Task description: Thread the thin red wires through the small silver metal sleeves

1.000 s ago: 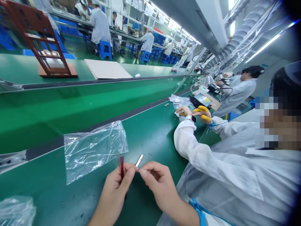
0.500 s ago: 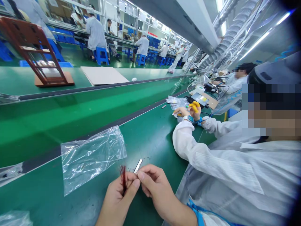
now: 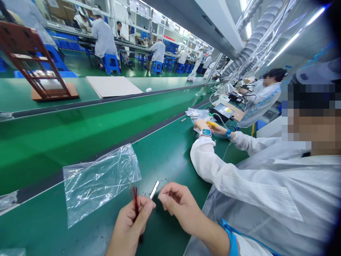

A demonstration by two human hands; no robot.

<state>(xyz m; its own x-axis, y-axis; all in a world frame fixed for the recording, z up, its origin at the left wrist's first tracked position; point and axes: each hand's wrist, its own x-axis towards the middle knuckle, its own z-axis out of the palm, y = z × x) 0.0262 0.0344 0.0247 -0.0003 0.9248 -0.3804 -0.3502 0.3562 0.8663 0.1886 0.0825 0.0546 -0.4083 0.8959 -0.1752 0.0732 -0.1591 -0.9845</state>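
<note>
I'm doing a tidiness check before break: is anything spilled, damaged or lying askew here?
Nothing looks clearly spilled or broken. The creased clear bag lies crookedly, partly over the dark strip. The brown stand leans, perhaps by design.

- I can see just one view here, worn on the head of the person at the green bench (image 3: 165, 153), looking forward and down.
- It sits close above the work: the left hand (image 3: 130, 222) comes in at 7 o'clock and the right hand (image 3: 183, 208) at 6, both large in the foreground.
- Ahead, it looks along the bench, which runs away towards 1 o'clock.
- At 4 o'clock, a co-worker's sleeve (image 3: 239, 181) fills much of the near side.
- Towards 10 o'clock it looks across to a brown stand (image 3: 46, 76), and past it to small, distant seated people (image 3: 105, 39).
- Between 1 and 2, it catches the overhead ducting (image 3: 259, 33).
</note>
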